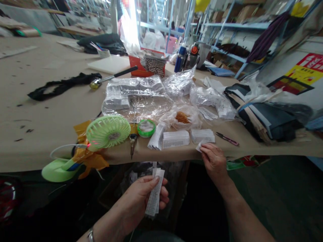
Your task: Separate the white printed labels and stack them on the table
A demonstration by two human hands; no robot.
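White printed labels (154, 196) are pinched between the thumb and fingers of my left hand (145, 191), below the table edge. My right hand (214, 161) is at the table's front edge, its fingertips closed on a small white label (199, 146). Just beyond it lies a stack of labels (202, 135). To the left are a second stack of labels (176, 139) and a looser bundle of strips (156, 136). A plastic bag with small orange-brown pieces (183, 117) sits behind the stacks.
A green fan (108, 131) and a soldering-iron-like tool (132, 143) stand left, beside a green round container (146, 128). Thread snips (227, 138) lie right. Plastic bags of labels (143, 95), bottles (180, 59) and bundled dark fabric (267, 116) are farther back.
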